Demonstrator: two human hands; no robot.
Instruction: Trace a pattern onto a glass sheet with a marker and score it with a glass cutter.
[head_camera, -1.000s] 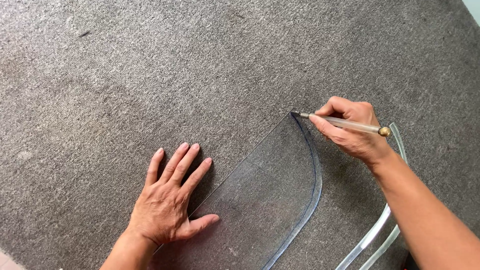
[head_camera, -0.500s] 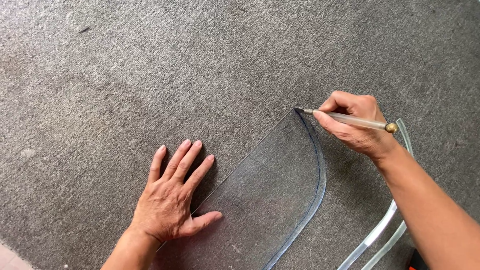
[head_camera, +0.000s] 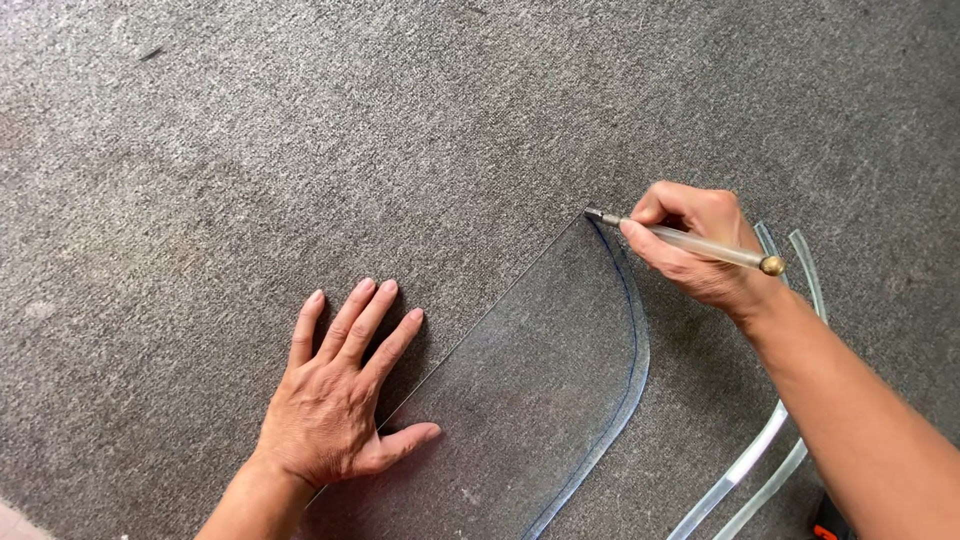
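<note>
Grey carpeted worktop (head_camera: 250, 150). One glass pane (head_camera: 520, 400), curved blue line near edge. Two offcut strips (head_camera: 770, 440) beside right hand (head_camera: 700, 250), its grip clenched on one glass cutter (head_camera: 685, 240), tip at pane's top corner, unmoved since earlier. Left hand (head_camera: 335, 410) flat, released, thumb on pane. Orange object at bottom edge cut off, unclear.

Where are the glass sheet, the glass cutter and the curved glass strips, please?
glass sheet (head_camera: 520, 400), head view, flat middle.
glass cutter (head_camera: 700, 246), head view, clear barrel.
curved glass strips (head_camera: 745, 470), head view, lower stretch.

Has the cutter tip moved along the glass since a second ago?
No. The cutter tip sits at the same top corner of the glass sheet; the right hand holds there.
</note>
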